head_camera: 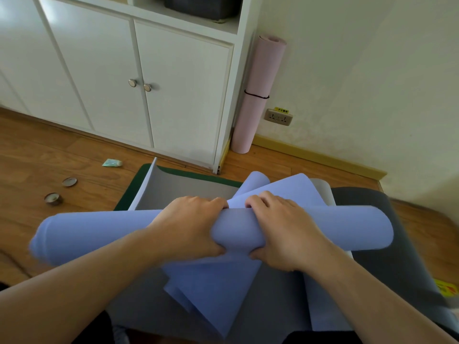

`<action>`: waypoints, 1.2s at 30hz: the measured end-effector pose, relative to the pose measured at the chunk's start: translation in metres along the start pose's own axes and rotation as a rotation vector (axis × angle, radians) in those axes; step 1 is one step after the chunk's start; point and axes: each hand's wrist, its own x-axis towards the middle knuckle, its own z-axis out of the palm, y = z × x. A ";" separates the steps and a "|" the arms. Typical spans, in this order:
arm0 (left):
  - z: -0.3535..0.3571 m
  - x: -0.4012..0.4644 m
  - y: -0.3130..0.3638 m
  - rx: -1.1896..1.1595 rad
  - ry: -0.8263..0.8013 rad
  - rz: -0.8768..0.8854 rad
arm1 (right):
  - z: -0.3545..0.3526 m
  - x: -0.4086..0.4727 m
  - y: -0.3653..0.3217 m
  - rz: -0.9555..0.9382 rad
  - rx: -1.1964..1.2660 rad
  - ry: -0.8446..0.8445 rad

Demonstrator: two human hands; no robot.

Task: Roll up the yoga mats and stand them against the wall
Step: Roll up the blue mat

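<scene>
Blue mat (323, 227) soft, springy, light | your left hand (191, 227) and right hand (285, 232) clamp mid-roll | shift toward ends to stop telescoping

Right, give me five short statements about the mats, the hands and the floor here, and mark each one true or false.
1. Both the left hand and the right hand grip the blue mat. True.
2. The pink mat lies flat on the floor. False: it stands rolled beside the white cabinet.
3. A black band circles the pink mat. True.
4. The blue mat is tightly and evenly rolled. False: loose folds stick out.
5. Two small round tins sit on the wooden floor. True.
</scene>
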 end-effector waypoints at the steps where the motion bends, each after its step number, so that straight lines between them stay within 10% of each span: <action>1: 0.000 0.000 -0.001 -0.021 -0.036 -0.021 | 0.000 0.000 0.000 -0.004 -0.004 0.015; 26: 0.009 -0.005 0.008 0.290 0.156 0.045 | 0.001 0.001 0.002 0.102 0.079 0.046; 36: 0.001 0.001 -0.003 -0.010 -0.006 -0.038 | 0.002 0.001 0.002 0.019 -0.028 0.023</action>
